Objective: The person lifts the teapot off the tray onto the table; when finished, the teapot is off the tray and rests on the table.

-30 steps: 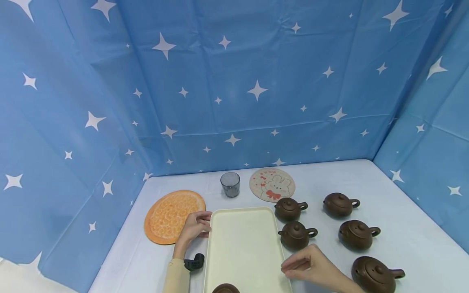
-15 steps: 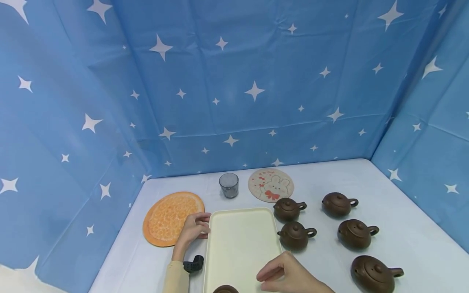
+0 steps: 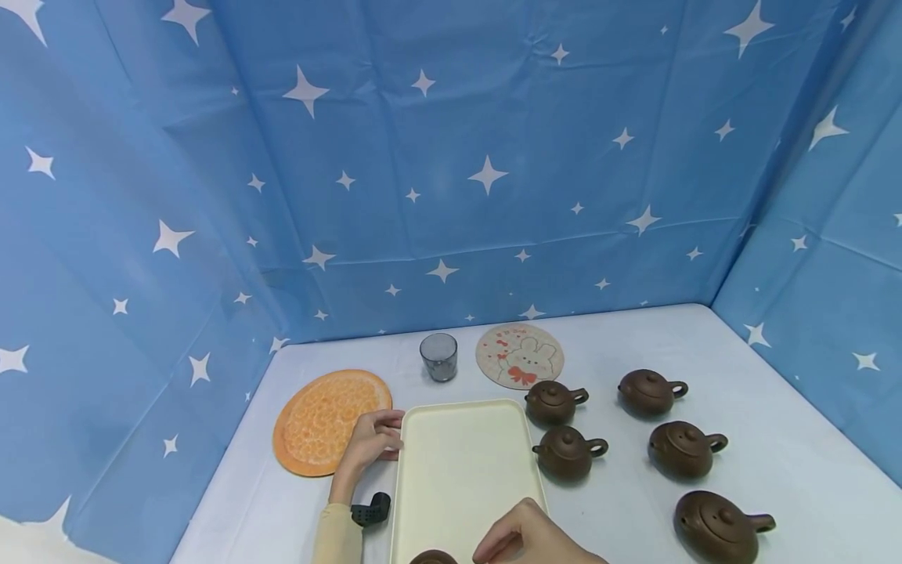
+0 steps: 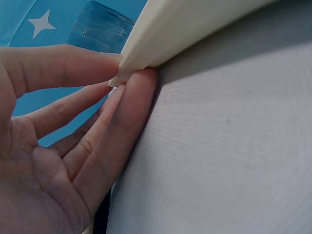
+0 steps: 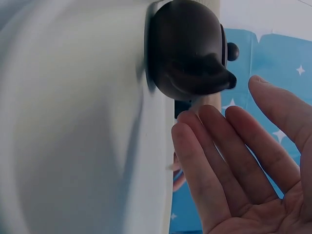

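Observation:
A cream rectangular tray (image 3: 465, 462) lies lengthwise in the middle of the table. My left hand (image 3: 368, 439) pinches its left edge; the left wrist view shows fingertips (image 4: 141, 80) against the rim of the tray (image 4: 161, 29). On the tray's near end sits a dark brown teapot (image 3: 433, 557), mostly cut off by the bottom of the head view. My right hand (image 3: 530, 540) hovers over the tray to the right of it. In the right wrist view, the teapot (image 5: 183, 44) points its spout at the right hand (image 5: 248, 180), whose fingers and thumb are spread apart and hold nothing.
Right of the tray stand several more brown teapots: two beside its edge (image 3: 553, 404) and a column of three farther right (image 3: 683, 450). An orange-patterned round mat (image 3: 327, 419), a grey glass (image 3: 440, 358) and a bunny coaster (image 3: 520, 356) lie left and behind. Starry curtains surround the table.
My right hand has moved left and nearer, from the tray's right edge to beside the teapot on it. The left hand keeps its grip on the tray edge.

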A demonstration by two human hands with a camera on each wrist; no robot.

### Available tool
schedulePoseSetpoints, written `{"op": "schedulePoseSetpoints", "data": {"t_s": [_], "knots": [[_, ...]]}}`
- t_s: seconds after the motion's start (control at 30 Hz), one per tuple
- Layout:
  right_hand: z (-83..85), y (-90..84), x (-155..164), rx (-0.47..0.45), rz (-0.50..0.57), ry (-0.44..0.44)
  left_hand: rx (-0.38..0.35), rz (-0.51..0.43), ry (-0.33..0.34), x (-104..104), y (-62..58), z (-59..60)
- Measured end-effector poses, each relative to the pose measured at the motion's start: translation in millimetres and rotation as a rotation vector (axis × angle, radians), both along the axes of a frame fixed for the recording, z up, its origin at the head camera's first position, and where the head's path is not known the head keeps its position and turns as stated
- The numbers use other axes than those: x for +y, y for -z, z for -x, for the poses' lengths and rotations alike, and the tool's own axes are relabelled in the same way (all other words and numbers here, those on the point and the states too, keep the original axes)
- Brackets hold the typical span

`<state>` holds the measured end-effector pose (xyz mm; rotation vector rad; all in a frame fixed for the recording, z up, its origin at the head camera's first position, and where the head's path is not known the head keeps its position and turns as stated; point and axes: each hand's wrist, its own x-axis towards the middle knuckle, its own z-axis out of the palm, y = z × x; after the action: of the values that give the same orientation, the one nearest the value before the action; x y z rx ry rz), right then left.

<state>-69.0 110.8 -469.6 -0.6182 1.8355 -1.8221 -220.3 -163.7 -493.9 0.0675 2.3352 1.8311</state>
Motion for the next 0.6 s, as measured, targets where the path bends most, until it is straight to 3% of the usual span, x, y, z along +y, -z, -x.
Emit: {"op": "schedulePoseSetpoints", "data": {"t_s": [0.23,0.5,0.6], "knots": [[-2.0,4.1,-8.2,0.033,0.044,-0.049,0.007,0.013,-0.01,0.7,-0.2,-0.2],[-3.7,11.4,-15.7,0.243,-0.027,-0.034,0.008,0.016,-0.002,0.5,-1.0,-0.6],[-4.3,13.7,-18.2,0.28,-0.043,-0.013,0.009,0.014,0.002,0.5,-0.8,-0.9]]}}
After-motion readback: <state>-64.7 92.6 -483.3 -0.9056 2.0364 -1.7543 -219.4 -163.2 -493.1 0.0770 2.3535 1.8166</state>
